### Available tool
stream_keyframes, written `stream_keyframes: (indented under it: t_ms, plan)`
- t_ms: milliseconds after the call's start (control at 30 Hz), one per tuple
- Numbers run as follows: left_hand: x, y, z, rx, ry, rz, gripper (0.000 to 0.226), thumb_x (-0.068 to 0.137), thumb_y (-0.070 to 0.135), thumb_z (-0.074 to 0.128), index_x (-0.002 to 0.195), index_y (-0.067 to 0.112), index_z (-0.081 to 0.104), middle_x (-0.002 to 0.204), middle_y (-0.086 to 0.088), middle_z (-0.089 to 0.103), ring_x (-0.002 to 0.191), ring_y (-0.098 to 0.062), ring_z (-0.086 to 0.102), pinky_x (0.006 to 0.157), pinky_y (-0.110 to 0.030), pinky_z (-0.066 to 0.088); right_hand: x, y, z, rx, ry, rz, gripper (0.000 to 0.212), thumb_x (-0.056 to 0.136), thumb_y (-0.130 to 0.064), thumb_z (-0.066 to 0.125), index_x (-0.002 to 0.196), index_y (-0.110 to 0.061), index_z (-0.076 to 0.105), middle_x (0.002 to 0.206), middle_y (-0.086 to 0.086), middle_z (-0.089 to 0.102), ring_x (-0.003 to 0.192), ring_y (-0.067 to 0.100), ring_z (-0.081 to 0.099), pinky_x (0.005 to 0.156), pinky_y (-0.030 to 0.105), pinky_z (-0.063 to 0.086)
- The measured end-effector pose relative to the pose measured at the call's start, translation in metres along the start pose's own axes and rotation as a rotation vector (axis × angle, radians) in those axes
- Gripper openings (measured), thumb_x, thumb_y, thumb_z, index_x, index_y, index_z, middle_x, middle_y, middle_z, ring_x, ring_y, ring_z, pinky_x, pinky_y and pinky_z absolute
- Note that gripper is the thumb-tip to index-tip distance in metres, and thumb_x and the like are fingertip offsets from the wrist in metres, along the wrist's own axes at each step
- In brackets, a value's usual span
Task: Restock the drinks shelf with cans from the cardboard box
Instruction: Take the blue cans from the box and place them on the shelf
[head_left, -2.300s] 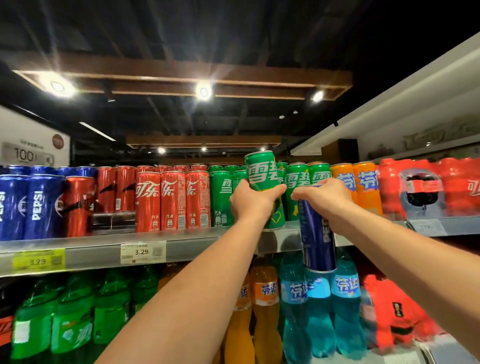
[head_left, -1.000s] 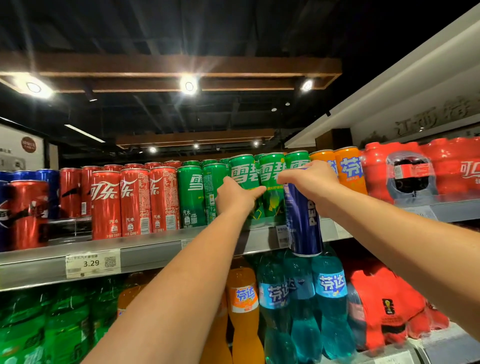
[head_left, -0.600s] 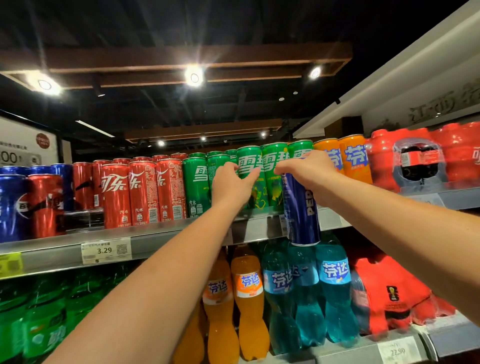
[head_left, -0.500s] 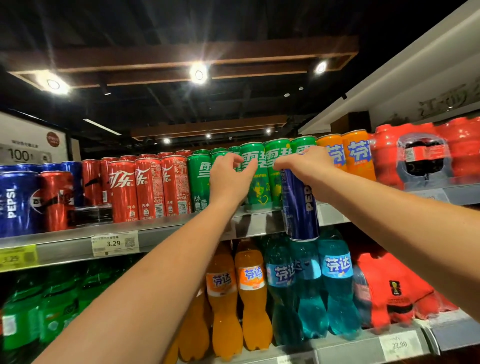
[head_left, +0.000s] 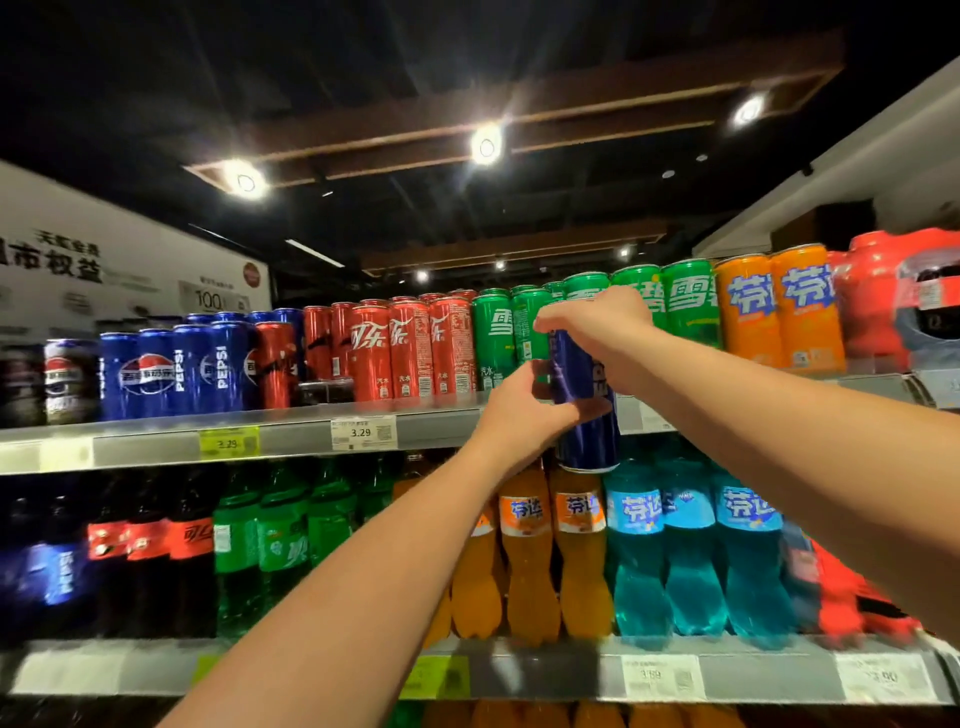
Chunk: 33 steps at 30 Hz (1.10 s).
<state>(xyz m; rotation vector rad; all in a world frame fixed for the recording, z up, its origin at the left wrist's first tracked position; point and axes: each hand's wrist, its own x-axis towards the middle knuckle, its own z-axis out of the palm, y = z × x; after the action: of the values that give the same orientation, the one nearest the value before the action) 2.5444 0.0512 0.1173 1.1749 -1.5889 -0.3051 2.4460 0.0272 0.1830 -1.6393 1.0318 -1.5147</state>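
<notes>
A tall blue Pepsi can (head_left: 584, 410) hangs upright in front of the top shelf's edge (head_left: 291, 434). My right hand (head_left: 597, 332) grips it from above by its top end. My left hand (head_left: 524, 410) wraps its fingers around the can's lower left side. Behind the hands stand green Sprite cans (head_left: 670, 304) on the top shelf. Blue Pepsi cans (head_left: 171, 369) stand further left on the same shelf, with red Coca-Cola cans (head_left: 405, 348) between them and the green ones. The cardboard box is out of view.
Orange Fanta cans (head_left: 779, 306) and a red shrink-wrapped bottle pack (head_left: 883, 291) fill the shelf's right end. A dark gap (head_left: 324, 387) sits between a red can and the Coca-Cola row. Below stand dark, green, orange and blue plastic bottles (head_left: 582, 551).
My left hand has let go of the green Sprite can, which now stands on the shelf, and has come down onto the blue Pepsi can. The view has swung left.
</notes>
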Motion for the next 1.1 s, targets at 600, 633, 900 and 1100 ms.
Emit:
stream_keyframes:
  t_ms: [600,633,900,1100]
  plan:
    - [-0.101,-0.011,-0.191,0.042,0.175,-0.13,0.052,0.066,0.025,0.086,0.11,0.021,0.059,0.11,0.001,0.067,0.104,-0.019,0.062,0.094,-0.048,0.05,-0.109,-0.079,0.147,0.079,-0.421,-0.03,0.053,0.065,-0.025,0.074,0.113,-0.009,0.058,0.105,0.013,0.066,0.095,0.03,0.066,0.084,0.044,0.055]
    - [-0.108,-0.014,-0.202,0.04,0.179,-0.131,0.052,0.065,0.024,0.086,0.109,0.021,0.059,0.108,0.0,0.068,0.103,-0.02,0.063,0.093,-0.048,0.051,-0.116,-0.081,0.154,0.098,-0.445,-0.024,0.047,0.068,-0.022,0.074,0.111,-0.009,0.059,0.103,0.013,0.067,0.094,0.029,0.067,0.084,0.043,0.055]
    - [-0.148,-0.029,-0.267,-0.007,0.199,-0.124,0.039,0.073,0.018,0.081,0.103,0.022,0.056,0.102,-0.002,0.069,0.096,-0.022,0.067,0.083,-0.04,0.055,-0.163,-0.091,0.196,0.138,-0.536,0.009,0.025,0.081,-0.014,0.068,0.104,-0.011,0.06,0.102,0.01,0.07,0.095,0.027,0.068,0.089,0.042,0.054]
    - [-0.158,-0.04,-0.302,-0.049,0.228,-0.127,0.031,0.078,0.009,0.075,0.094,0.026,0.054,0.099,-0.002,0.068,0.095,-0.023,0.067,0.082,-0.037,0.056,-0.169,-0.087,0.218,0.212,-0.676,0.042,0.027,0.086,-0.003,0.047,0.107,-0.006,0.064,0.103,0.01,0.068,0.102,0.028,0.066,0.087,0.043,0.054]
